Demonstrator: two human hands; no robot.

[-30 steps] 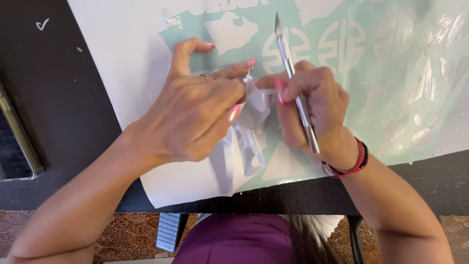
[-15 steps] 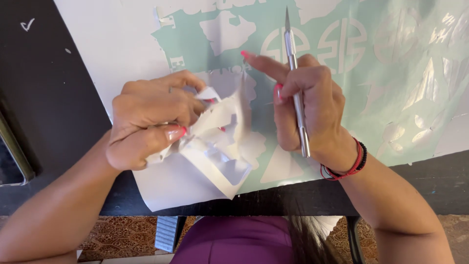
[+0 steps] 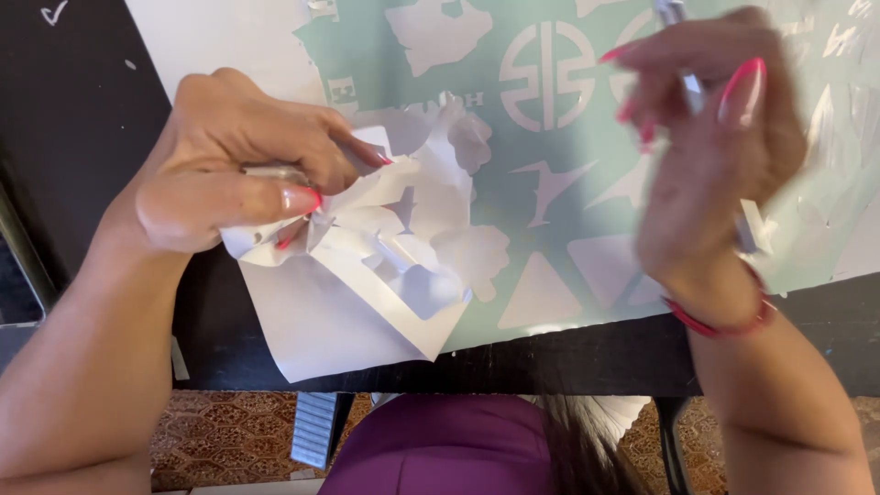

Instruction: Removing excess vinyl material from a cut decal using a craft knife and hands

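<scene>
The left hand [image 3: 229,170] pinches a crumpled strip of pale, translucent waste vinyl [image 3: 385,247] between thumb and fingers, its grip pressed together on the film near the left edge of the work. This peeled film hangs lifted above the large mint-green vinyl sheet on its white backing paper [image 3: 550,137], which lies flat on the dark bench [image 3: 73,101].

The right hand [image 3: 715,156] is raised over the right part of the sheet and is blurred; its fingers are curled around a slim silver craft knife [image 3: 683,55], the grip closed on the handle.

As a judgement, the weeding is only partly done. At the near left, much of the green layer is already lifted, and bare white backing shows there. White cut shapes, such as triangles, a round emblem and some figures, stand out in the middle. The far and right areas are mostly green and seem to be left for removal.
</scene>
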